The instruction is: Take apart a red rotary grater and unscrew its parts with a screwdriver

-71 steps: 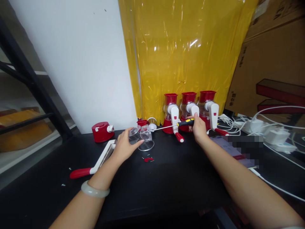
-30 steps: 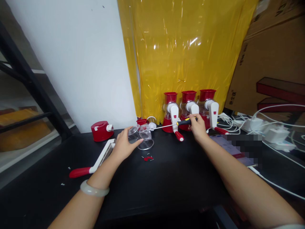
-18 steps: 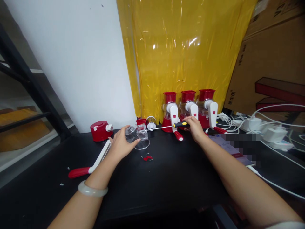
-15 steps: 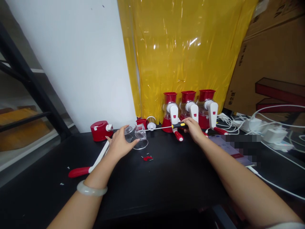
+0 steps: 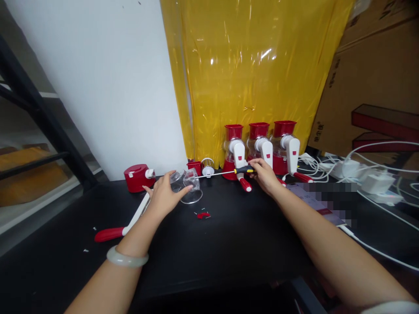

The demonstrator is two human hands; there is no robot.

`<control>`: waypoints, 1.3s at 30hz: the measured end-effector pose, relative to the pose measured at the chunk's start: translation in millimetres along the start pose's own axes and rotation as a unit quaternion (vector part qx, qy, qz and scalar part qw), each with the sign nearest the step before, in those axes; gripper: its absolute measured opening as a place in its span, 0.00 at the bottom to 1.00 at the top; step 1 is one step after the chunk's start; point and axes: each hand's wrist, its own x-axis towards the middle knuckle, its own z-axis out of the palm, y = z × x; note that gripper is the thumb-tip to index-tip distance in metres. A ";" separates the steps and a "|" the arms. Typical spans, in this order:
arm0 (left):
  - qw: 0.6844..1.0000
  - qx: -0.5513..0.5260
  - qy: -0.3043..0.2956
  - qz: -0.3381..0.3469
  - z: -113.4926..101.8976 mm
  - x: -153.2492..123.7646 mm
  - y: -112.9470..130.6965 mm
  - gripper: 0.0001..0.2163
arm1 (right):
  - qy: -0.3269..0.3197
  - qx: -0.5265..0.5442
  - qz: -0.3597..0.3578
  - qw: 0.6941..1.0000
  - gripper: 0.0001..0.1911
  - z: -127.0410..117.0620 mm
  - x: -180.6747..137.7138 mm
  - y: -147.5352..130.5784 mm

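Observation:
My left hand [image 5: 162,197] grips a clear plastic housing [image 5: 187,185] that lies tilted on the black table [image 5: 212,248]. In my right hand [image 5: 264,175] is a screwdriver with a black and yellow handle [image 5: 244,170]; its thin metal shaft [image 5: 216,174] points left, and its tip reaches the clear housing. A small red part [image 5: 203,215] and tiny screws lie on the table just in front of the housing. A pale bangle sits on my left wrist.
Three assembled red and white hand-crank grinders [image 5: 262,146] stand at the back by a yellow plastic curtain. A red base [image 5: 137,177], a white crank with red grip [image 5: 121,226] and a metal drum [image 5: 207,166] lie left. Cables and chargers [image 5: 360,179] crowd the right.
My right hand has slid left with the screwdriver, bringing its tip up to the clear housing. My left hand has shifted the housing slightly left.

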 end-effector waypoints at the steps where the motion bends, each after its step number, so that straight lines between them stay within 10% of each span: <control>1: 1.000 -0.001 0.000 0.000 0.4 0.2 -0.2 0.35 | -0.005 0.028 0.004 1.000 0.15 0.6 -0.4 -0.1; 15: 1.000 -0.007 0.007 0.000 1.6 1.1 -0.1 0.34 | -0.019 -0.115 -0.058 0.992 0.25 -8.6 2.7 3.6; 31: 1.000 -0.010 0.006 0.003 2.9 1.9 -1.1 0.34 | -0.030 0.124 0.015 0.992 0.16 3.4 -4.0 -6.3; 39: 1.000 -0.011 0.001 0.002 2.3 1.6 -0.8 0.35 | -0.013 -0.066 -0.040 0.997 0.25 -4.3 -0.9 -3.7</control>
